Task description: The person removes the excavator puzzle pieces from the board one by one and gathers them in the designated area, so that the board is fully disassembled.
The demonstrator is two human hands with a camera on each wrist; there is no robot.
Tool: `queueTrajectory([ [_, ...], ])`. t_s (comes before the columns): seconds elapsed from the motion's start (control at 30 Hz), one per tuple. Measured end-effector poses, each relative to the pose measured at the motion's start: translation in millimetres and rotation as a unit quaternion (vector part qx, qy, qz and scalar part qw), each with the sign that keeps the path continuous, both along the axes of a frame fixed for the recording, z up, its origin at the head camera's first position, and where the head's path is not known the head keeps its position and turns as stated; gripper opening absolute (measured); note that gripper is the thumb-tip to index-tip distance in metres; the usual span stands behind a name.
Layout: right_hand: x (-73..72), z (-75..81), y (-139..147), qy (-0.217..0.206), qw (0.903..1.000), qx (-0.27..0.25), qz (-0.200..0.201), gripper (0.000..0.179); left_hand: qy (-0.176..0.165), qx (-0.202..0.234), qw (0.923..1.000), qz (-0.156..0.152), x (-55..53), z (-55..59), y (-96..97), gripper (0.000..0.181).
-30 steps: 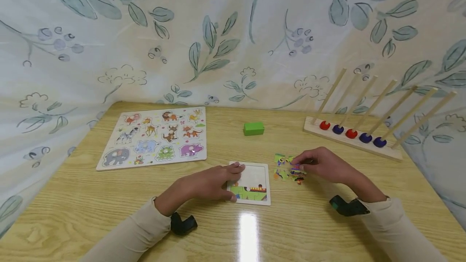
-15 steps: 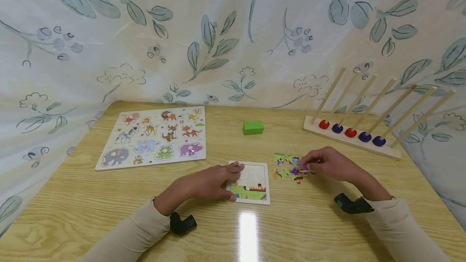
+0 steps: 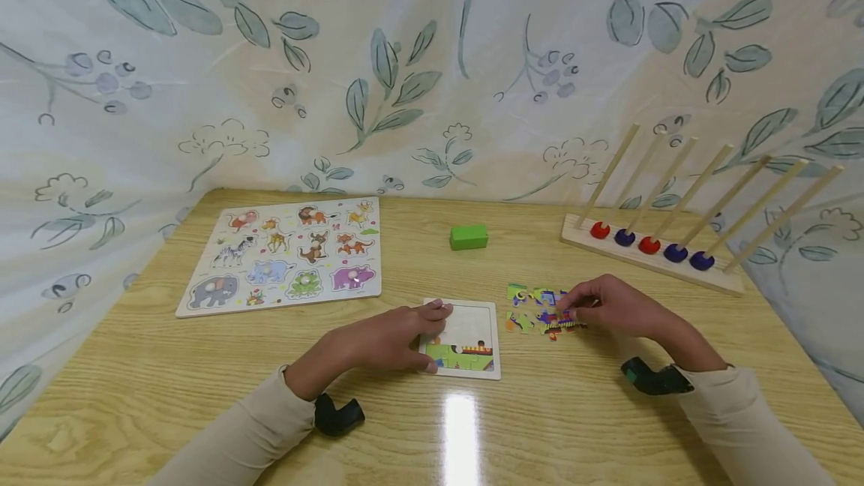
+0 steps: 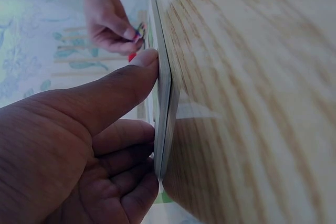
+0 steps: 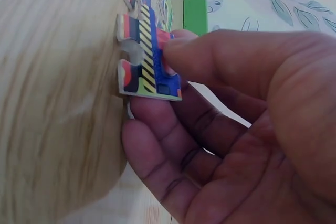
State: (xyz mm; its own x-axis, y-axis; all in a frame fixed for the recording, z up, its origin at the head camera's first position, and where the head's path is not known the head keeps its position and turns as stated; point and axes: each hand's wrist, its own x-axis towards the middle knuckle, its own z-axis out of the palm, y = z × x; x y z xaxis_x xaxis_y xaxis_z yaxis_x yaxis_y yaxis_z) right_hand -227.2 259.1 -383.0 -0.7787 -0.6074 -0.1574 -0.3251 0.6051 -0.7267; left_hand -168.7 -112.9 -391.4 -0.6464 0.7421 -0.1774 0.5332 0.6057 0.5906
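Note:
A small jigsaw board (image 3: pixel 472 328) with a pale frame lies in front of me in the head view. Assembled green pieces fill its lower part, and its upper part is bare white. My left hand (image 3: pixel 385 337) grips the board's left side, thumb at the near corner and fingertips over the far corner. To the right of it, my right hand (image 3: pixel 610 307) pinches a jigsaw piece (image 5: pixel 147 59) with black-and-yellow stripes, blue and red, tilted up in the right wrist view. Several loose jigsaw pieces (image 3: pixel 520 321) lie beside that hand, partly hidden by its fingers.
An animal peg puzzle (image 3: pixel 290 257) lies at the back left of the wooden table (image 3: pixel 202 373). A green block (image 3: pixel 469 237) stands behind the jigsaw board. At the back right is a wooden rod stand (image 3: pixel 655 257) with red and blue beads. A floral cloth hangs behind.
My right hand has shifted a little to the right over the loose pieces, uncovering some of them. The left hand and the board have stayed in place.

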Motion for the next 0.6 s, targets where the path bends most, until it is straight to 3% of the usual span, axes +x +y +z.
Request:
queueTrajectory([
  [0.27,-0.5,0.0,5.3,0.044,0.9985,0.031,-0.01,0.018,0.006,-0.002,1.0,0.002,-0.7,-2.5,-1.0,0.064],
  [0.6,0.5,3.0,4.3,0.061,0.9971,0.041,-0.018,0.019,0.011,-0.002,0.9999,-0.004,-1.6,-5.3,-1.2,0.065],
])
